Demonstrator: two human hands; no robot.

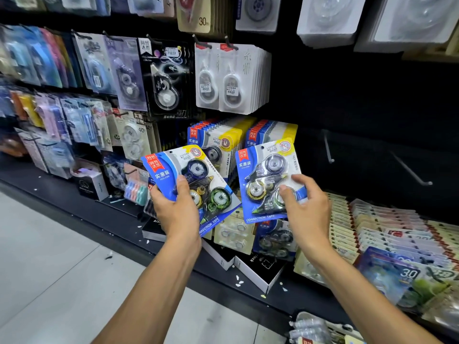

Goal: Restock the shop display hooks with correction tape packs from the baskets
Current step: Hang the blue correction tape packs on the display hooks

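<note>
Where the view blurs toward the left edge, we can make out only coloured hanging packets (37,60), their print unreadable. Along the top edge the white packs (327,18) are cut off. Our left hand (173,207) grips a blue correction tape pack (196,180) by its lower left corner, thumb curled over the front, the other fingers hidden behind the card; the pack is tilted to the right and its lower part hides whatever lies behind it. Our right hand (305,209) holds a second blue pack (268,180) at its lower right corner, thumb and forefinger pinching the clear blister; this pack stands nearly upright, and its punched hole sits just in front of a full row of matching packs (270,132) hanging on the dark wall. We cannot tell whether the hole has met a hook. A second full row (216,135) hangs just to the left. To the right, two bare hooks (412,171) jut from the wall. Below, on the black shelf (74,207), loose packs (273,239) lie partly hidden by our wrists, beside rows of flat cards (385,224). At the bottom edge a basket (320,328) is cut off; clear-wrapped goods show inside, too blurred to name.
</note>
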